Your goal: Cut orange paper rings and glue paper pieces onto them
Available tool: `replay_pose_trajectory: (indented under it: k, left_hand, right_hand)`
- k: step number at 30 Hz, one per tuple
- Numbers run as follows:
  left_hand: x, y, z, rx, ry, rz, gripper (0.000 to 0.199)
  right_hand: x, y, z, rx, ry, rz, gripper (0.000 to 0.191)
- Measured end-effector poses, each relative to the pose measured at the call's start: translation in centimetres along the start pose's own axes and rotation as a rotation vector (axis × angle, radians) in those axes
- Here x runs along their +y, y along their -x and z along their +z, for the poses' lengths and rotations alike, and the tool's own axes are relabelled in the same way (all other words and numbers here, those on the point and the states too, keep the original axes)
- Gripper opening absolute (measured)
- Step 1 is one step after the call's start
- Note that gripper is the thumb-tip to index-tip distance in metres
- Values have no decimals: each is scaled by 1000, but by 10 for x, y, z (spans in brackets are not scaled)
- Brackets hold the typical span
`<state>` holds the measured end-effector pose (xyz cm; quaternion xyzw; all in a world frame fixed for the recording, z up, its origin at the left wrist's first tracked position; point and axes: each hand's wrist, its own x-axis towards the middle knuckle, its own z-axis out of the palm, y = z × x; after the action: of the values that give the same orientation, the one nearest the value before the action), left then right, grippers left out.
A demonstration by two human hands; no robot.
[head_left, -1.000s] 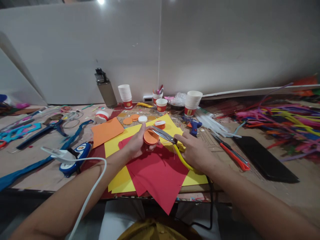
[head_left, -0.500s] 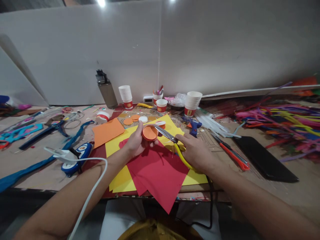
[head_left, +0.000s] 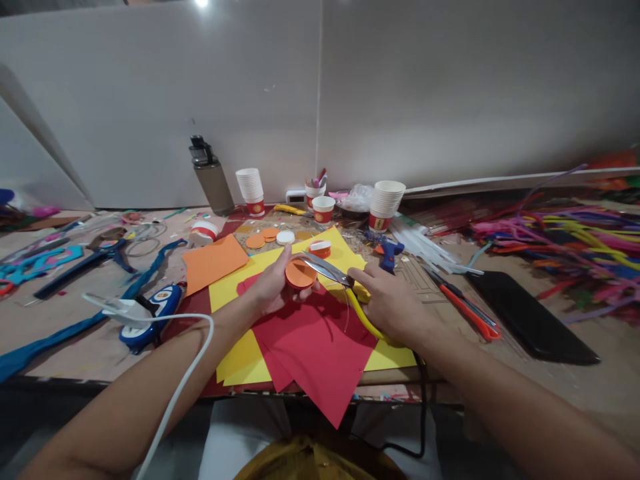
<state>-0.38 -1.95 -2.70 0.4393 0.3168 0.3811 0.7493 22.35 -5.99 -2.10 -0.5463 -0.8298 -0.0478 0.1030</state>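
My left hand [head_left: 276,285] is closed round a small round piece with an orange face [head_left: 301,274] and a red side, held above the paper. In my right hand [head_left: 387,300] are yellow-handled scissors [head_left: 327,269], their blades lying over the rim of the orange face. Whether the blades are parted is hard to make out. Beneath both hands lie red paper sheets [head_left: 320,347] on yellow sheets [head_left: 235,360]. A short red and white ring-like piece [head_left: 320,249] rests just beyond the scissors.
Orange paper [head_left: 216,262] and orange discs [head_left: 255,241] lie to the left, near a white disc [head_left: 285,237]. Stacked paper cups [head_left: 250,193] and a bottle [head_left: 213,180] stand at the back. A utility knife [head_left: 467,310], a black phone-like slab [head_left: 533,317] and a glue gun [head_left: 388,252] are rightward.
The round piece has tilted slightly in my left hand, and the scissor blades reach further over its orange face. My right hand has shifted slightly left.
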Motion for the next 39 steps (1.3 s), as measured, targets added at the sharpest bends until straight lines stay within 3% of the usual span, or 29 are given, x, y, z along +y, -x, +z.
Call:
replay_pose_trajectory:
  k: [4,10,19,35,39]
  left_hand:
    - [3,0,-5,30,-41,-31,62]
    - [10,-1,-13,-15,-79,-22,74]
    - [2,0,1,113,-7,117,49]
    - [6,3,-3,58,-56,45,53]
    - [8,3,-4,66,-59,-17,65]
  right_hand:
    - [-1,2,-3,-9,11,6,31]
    - [-1,1,0,-6,-15,0,32]
    - [1,-1,2,17,-71,25,25]
    - [2,1,2,16,-58,-20,30]
    - [1,1,3,17,-64,-14,27]
